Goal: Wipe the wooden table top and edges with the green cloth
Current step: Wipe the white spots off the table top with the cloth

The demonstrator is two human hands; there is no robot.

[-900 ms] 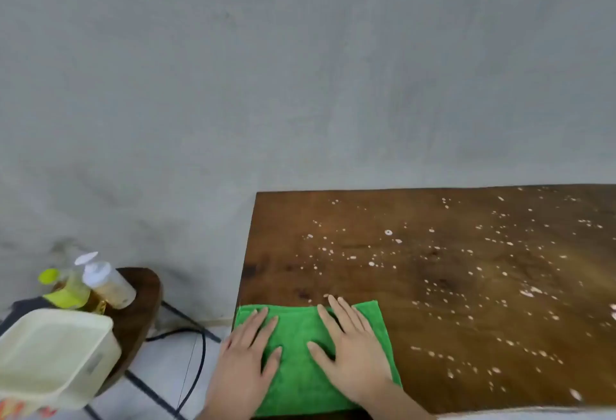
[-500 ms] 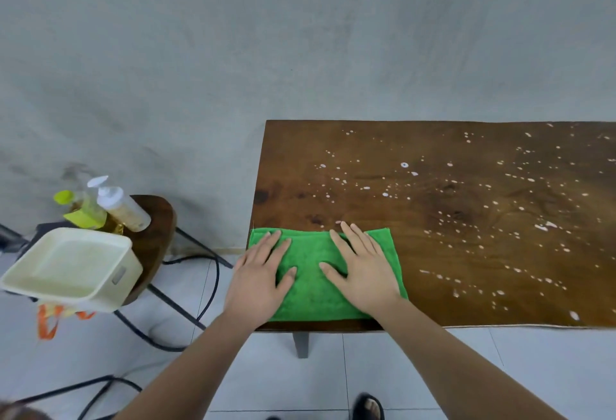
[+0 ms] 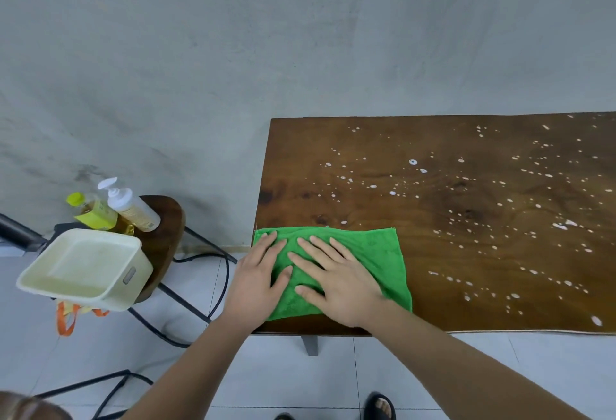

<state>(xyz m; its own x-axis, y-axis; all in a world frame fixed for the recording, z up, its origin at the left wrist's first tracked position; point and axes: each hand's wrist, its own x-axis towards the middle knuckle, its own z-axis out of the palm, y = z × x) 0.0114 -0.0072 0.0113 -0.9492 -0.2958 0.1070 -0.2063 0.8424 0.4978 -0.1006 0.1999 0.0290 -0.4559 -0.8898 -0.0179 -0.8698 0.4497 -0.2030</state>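
Note:
The green cloth [image 3: 380, 254] lies spread flat on the near left corner of the wooden table [image 3: 466, 226]. My left hand [image 3: 258, 281] presses on the cloth's left part with straight fingers, its palm over the table's left edge. My right hand [image 3: 340, 283] lies flat on the middle of the cloth, fingers spread and pointing up-left. Many small white droplets speckle the table top to the right of the cloth and toward the back.
A dark round stool [image 3: 163, 239] stands left of the table with a cream plastic tub [image 3: 83, 268], a yellow bottle [image 3: 91, 214] and a white-capped bottle [image 3: 133, 208] on it. A black cable runs along the tiled floor. A grey wall rises behind.
The view tilted downward, so the table and hands sit lower and my arms show. My right hand slid slightly left on the cloth, closer to my left hand.

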